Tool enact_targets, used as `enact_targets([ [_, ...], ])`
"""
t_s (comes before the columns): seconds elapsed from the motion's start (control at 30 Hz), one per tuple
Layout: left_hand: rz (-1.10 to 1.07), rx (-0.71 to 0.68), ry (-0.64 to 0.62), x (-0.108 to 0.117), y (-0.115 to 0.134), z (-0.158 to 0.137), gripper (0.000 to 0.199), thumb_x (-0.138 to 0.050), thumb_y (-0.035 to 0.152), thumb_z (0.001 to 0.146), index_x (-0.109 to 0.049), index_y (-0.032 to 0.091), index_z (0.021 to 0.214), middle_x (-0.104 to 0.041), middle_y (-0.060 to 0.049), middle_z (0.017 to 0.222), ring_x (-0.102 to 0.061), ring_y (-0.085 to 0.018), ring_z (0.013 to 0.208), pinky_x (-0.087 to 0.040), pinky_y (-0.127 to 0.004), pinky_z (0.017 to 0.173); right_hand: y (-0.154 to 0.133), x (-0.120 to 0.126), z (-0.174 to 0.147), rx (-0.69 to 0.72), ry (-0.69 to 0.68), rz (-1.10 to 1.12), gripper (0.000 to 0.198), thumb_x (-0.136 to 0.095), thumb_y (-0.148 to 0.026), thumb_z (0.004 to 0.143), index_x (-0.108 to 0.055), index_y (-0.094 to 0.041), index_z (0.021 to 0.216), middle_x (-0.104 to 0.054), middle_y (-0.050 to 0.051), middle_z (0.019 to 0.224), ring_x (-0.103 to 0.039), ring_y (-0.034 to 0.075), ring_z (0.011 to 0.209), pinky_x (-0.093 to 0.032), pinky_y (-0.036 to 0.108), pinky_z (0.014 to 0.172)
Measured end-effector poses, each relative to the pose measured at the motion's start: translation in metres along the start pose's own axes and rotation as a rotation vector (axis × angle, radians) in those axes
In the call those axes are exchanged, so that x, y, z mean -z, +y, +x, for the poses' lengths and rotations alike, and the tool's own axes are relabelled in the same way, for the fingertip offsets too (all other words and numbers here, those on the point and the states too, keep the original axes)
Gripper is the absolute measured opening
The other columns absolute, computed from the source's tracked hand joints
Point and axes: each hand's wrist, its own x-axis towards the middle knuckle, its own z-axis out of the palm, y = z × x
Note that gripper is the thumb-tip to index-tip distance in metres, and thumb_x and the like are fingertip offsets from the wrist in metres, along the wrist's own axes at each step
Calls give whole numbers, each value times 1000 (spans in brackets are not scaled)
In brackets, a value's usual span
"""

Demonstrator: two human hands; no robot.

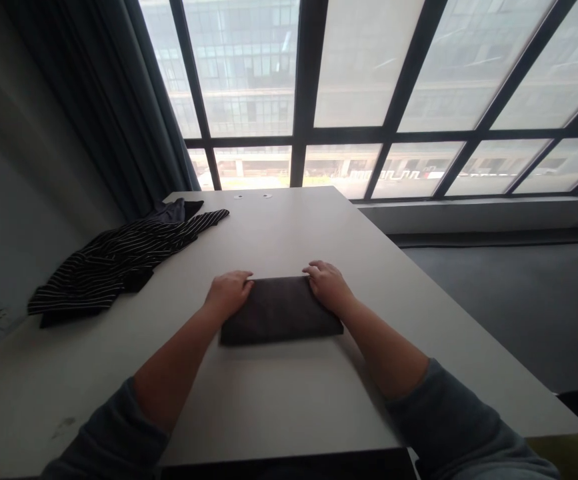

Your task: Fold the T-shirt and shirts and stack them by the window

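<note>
A dark grey-brown folded cloth (283, 310), shaped into a flat rectangle, is in front of me at the middle of the white table (289, 393). My left hand (229, 292) grips its far left corner, the thumb on the near side and the fingers over the edge. At the far right corner, my right hand (327, 285) holds the cloth in the same way. The undersides of both grips are hidden. Whether the cloth rests fully on the tabletop or is slightly raised, I cannot tell.
A black garment with white stripes (123, 257) lies crumpled along the table's left side, with dark clothing (173, 211) behind it. A dark curtain (113, 100) hangs at the left. Windows stand beyond the far edge. A dark object (289, 467) borders the near edge.
</note>
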Motion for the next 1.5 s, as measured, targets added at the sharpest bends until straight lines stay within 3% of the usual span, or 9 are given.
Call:
enact_targets([
  [0.2,171,-124,-195,-28,44,-4,57,-45,53,107,-51,23,155,-51,-13,161,-43,-34,151,-22,-59,129,-31,-10,-14,156,-176,-34,57,-46,-47,109,-46,-25,162,-39,12,168,-31,33,158,-16,60,129],
  [0.3,154,-132,-261,-28,39,0,60,-44,54,107,-47,24,159,-52,-11,161,-46,-31,149,-23,-55,129,-31,-19,-15,129,-278,-44,61,-38,-51,110,-39,-27,166,-37,10,170,-31,30,159,-14,58,130],
  [0.47,119,-140,-259,-22,19,6,56,-43,53,107,-50,28,156,-53,-9,161,-48,-30,147,-30,-48,126,-24,-21,-12,104,-265,-24,60,-37,-52,111,-40,-28,165,-44,9,166,-36,27,156,-13,52,132],
  [0.73,83,-68,-215,-13,-2,5,47,-36,41,108,-62,22,142,-64,-11,144,-58,-30,135,-44,-47,115,-5,-19,-6,-132,-167,-13,46,-41,-42,110,-62,-21,146,-61,15,145,-54,31,138,-23,56,125],
  [0.87,62,-76,-233,-4,-8,-3,44,-37,40,106,-66,19,132,-69,-14,133,-62,-30,126,-46,-46,112,7,-7,0,-45,-165,65,39,-56,-41,104,-71,-17,131,-67,15,131,-59,29,127,-39,42,115],
  [1.17,-165,-114,-378,23,-38,-30,39,-45,52,101,-70,24,109,-74,-7,111,-71,-27,100,-53,-37,90,24,26,50,228,-673,370,35,-72,-34,92,-71,-20,125,-72,7,119,-66,23,105,-50,29,87],
  [1.27,-207,-68,-303,18,-39,-26,40,-45,54,99,-72,24,102,-75,-7,103,-71,-27,95,-54,-37,87,33,16,84,219,-813,440,34,-73,-33,91,-71,-21,123,-73,5,115,-65,20,100,-51,25,81],
  [1.33,-241,26,-162,13,-42,-23,41,-48,55,97,-72,23,104,-75,-8,103,-71,-26,94,-56,-37,84,46,8,109,154,-824,501,34,-77,-32,88,-72,-21,120,-72,5,114,-65,18,97,-52,23,78],
  [1.5,-264,217,123,4,-58,-19,43,-47,53,96,-71,20,109,-72,-10,113,-71,-26,99,-58,-36,86,108,0,172,-159,-622,637,42,-83,-37,84,-70,-20,120,-73,6,102,-65,16,79,-55,24,67],
])
